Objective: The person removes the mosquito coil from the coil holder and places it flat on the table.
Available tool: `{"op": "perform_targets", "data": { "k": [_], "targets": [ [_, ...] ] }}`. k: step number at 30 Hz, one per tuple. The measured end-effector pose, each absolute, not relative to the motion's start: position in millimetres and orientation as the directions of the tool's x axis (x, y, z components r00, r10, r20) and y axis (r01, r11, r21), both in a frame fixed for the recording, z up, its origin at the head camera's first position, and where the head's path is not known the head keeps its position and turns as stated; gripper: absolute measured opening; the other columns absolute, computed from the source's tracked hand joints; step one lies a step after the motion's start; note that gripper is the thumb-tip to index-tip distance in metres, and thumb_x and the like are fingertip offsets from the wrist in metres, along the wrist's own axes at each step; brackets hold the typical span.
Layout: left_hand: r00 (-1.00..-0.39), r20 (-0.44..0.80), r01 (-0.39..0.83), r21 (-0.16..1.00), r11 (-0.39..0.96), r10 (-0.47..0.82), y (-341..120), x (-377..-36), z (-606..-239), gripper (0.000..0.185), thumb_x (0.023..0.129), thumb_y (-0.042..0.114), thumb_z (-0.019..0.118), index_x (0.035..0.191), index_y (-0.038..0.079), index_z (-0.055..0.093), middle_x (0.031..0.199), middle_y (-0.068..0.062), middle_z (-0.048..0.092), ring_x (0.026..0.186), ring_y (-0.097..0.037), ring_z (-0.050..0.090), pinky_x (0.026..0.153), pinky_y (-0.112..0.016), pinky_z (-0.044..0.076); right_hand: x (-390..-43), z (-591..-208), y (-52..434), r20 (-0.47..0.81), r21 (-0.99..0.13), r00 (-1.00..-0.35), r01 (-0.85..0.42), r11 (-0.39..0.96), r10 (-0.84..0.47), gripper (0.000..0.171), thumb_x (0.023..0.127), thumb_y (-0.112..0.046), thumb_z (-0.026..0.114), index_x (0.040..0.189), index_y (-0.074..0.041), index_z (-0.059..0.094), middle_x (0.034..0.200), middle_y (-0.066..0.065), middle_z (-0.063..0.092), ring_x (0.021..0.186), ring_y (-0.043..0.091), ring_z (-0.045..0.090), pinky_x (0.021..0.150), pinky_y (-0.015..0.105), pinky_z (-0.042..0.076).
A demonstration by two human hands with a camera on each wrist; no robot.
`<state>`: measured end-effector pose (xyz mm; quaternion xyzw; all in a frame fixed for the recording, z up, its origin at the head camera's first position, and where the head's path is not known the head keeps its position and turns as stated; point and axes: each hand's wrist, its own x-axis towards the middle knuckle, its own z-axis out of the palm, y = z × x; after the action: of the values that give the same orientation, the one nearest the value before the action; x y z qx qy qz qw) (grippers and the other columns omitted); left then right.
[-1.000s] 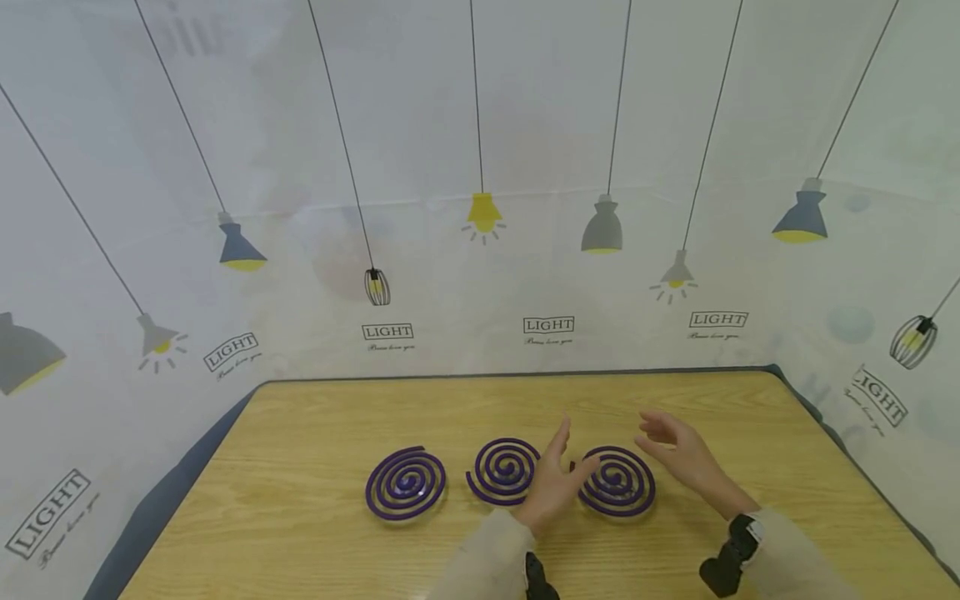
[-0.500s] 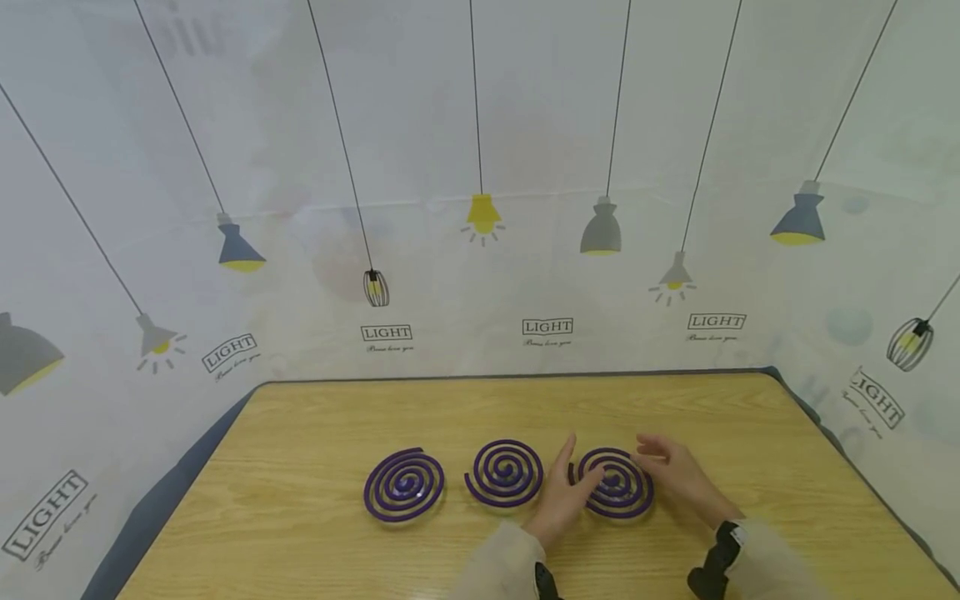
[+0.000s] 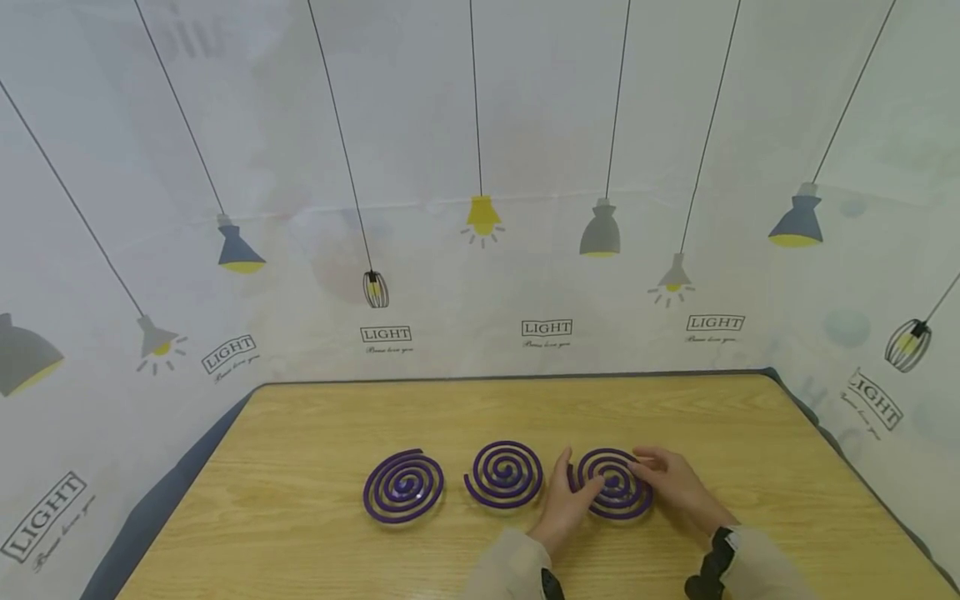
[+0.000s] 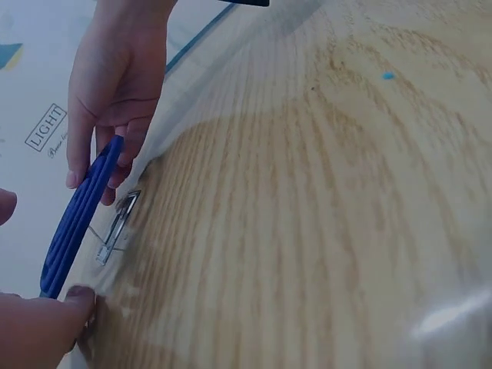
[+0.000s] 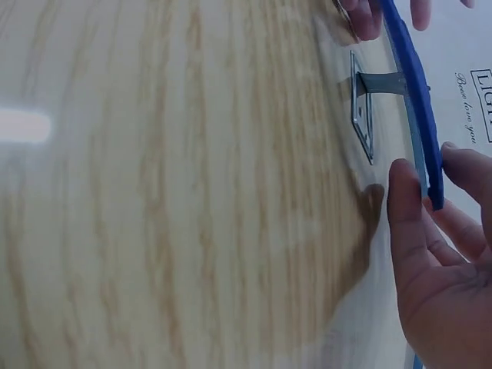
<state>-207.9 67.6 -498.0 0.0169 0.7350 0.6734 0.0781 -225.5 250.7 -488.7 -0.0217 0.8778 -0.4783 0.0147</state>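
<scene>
Purple spiral coils, three in a row on the wooden counter [image 3: 315, 533], w/ both hands at the rightmost one. Right coil [image 3: 613, 483] sits near the counter's middle, slightly right of centre; wrist views show it raised off the wood on a small metal stand [image 5: 361, 108], not flat on the surface.

Left hand [image 3: 564, 498] is at the coil's left edge, fingers loosely curled, thumb tip touching the rim from the near side. Left wrist view: fingertip [image 4: 77, 296] presses at the coil's [image 4: 81, 207] lower edge; can't tell if it's a full pinch or just contact.

Right hand [image 3: 670, 482] comes in from the right, fingers laid over the coil's right portion, thumb under/behind. Right wrist view: fingers [image 5: 407, 207] bracket the blue-purple rim [image 5: 415, 84] on both sides, so it's holding the edge lightly, grip narrow.

Middle coil [image 3: 504, 473] just left of the left hand, not touched. Left coil [image 3: 403, 485] further left, well apart from both hands. Both look to lie level.

Backdrop: white sheet printed w/ hanging lamps and "LIGHT" labels [image 3: 546, 327] wraps round the counter's back and sides. Pale sleeves and black wrist straps [image 3: 712, 567] visible at the bottom of the head view.
</scene>
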Motion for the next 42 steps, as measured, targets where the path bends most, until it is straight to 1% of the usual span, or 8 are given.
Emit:
{"op": "perform_targets", "data": {
  "k": [7, 11, 15, 18, 21, 25, 37, 42],
  "targets": [
    [-0.990, -0.107, -0.100, 0.992, 0.072, 0.094, 71.3, -208.4, -500.0, 0.068, 0.083, 0.021, 0.062, 0.137, 0.001, 0.027, 0.137, -0.025, 0.030, 0.124, -0.040, 0.030, 0.102, -0.050, 0.025, -227.1, -491.3, 249.0, -0.048, -0.848, -0.998, 0.021, 0.530, -0.037, 0.044, 0.089, -0.020, 0.056, 0.118, 0.013, 0.047, 0.107, 0.033, 0.055, 0.096, 0.039, 0.057, 0.081, 0.043, 0.049],
    [-0.989, -0.116, -0.110, 0.992, 0.068, 0.093, 72.9, -208.4, -501.2, 0.065, 0.082, 0.017, 0.062, 0.136, 0.000, 0.029, 0.135, -0.025, 0.033, 0.123, -0.039, 0.033, 0.101, -0.049, 0.028, -226.5, -491.1, 248.2, -0.043, -0.840, -0.998, 0.015, 0.542, -0.039, 0.041, 0.089, -0.018, 0.056, 0.115, 0.012, 0.050, 0.103, 0.030, 0.058, 0.092, 0.037, 0.059, 0.078, 0.043, 0.050],
    [-0.988, -0.133, -0.128, 0.989, 0.068, 0.081, 74.2, -207.5, -503.1, 0.063, 0.082, 0.015, 0.063, 0.135, 0.000, 0.031, 0.132, -0.024, 0.037, 0.119, -0.037, 0.038, 0.098, -0.046, 0.034, -225.2, -492.4, 248.4, -0.030, -0.843, -0.999, 0.002, 0.538, -0.044, 0.038, 0.088, -0.015, 0.057, 0.113, 0.012, 0.052, 0.100, 0.027, 0.061, 0.089, 0.033, 0.060, 0.076, 0.040, 0.050],
    [-0.988, -0.140, -0.137, 0.989, 0.049, 0.064, 75.0, -207.3, -505.3, 0.062, 0.082, 0.014, 0.063, 0.134, 0.000, 0.032, 0.130, -0.024, 0.039, 0.115, -0.035, 0.042, 0.090, -0.042, 0.042, -224.8, -492.4, 248.4, -0.019, -0.848, -0.999, -0.010, 0.530, -0.050, 0.038, 0.088, -0.015, 0.057, 0.113, 0.012, 0.052, 0.098, 0.025, 0.062, 0.087, 0.030, 0.061, 0.074, 0.037, 0.051],
    [-0.991, -0.130, -0.129, 0.991, 0.026, 0.038, 76.5, -207.0, -507.5, 0.061, 0.080, 0.012, 0.064, 0.132, 0.000, 0.035, 0.128, -0.024, 0.041, 0.113, -0.033, 0.045, 0.089, -0.040, 0.043, -224.1, -491.5, 248.0, -0.016, -0.849, -0.998, -0.018, 0.528, -0.060, 0.037, 0.088, -0.014, 0.056, 0.113, 0.013, 0.052, 0.095, 0.024, 0.062, 0.084, 0.029, 0.062, 0.071, 0.035, 0.051],
    [-0.993, -0.118, -0.118, 0.993, 0.003, 0.000, 78.7, -205.6, -508.4, 0.060, 0.077, 0.006, 0.065, 0.129, 0.000, 0.038, 0.122, -0.023, 0.047, 0.111, -0.034, 0.047, 0.094, -0.041, 0.040, -224.4, -492.0, 247.6, -0.020, -0.851, -0.998, -0.014, 0.525, -0.059, 0.036, 0.088, -0.013, 0.056, 0.112, 0.013, 0.052, 0.095, 0.024, 0.062, 0.084, 0.028, 0.061, 0.072, 0.034, 0.051],
    [-0.995, -0.085, -0.081, 0.994, -0.079, -0.052, 80.5, -203.2, -511.5, 0.059, 0.072, 0.000, 0.067, 0.126, 0.000, 0.042, 0.110, -0.019, 0.056, 0.098, -0.026, 0.055, 0.083, -0.033, 0.048, -224.8, -495.6, 247.5, -0.049, -0.838, -0.998, 0.014, 0.545, -0.050, 0.039, 0.089, -0.017, 0.055, 0.113, 0.013, 0.052, 0.098, 0.023, 0.062, 0.088, 0.029, 0.061, 0.076, 0.040, 0.050],
    [-0.996, -0.080, -0.075, 0.993, -0.087, -0.051, 80.4, -203.5, -512.6, 0.060, 0.072, -0.001, 0.067, 0.126, 0.003, 0.042, 0.110, -0.017, 0.056, 0.095, -0.024, 0.056, 0.080, -0.031, 0.049, -224.4, -496.7, 247.6, -0.048, -0.850, -0.998, 0.022, 0.527, -0.036, 0.038, 0.089, -0.015, 0.056, 0.115, 0.011, 0.051, 0.097, 0.021, 0.062, 0.085, 0.026, 0.061, 0.075, 0.037, 0.051]
  ]
}}
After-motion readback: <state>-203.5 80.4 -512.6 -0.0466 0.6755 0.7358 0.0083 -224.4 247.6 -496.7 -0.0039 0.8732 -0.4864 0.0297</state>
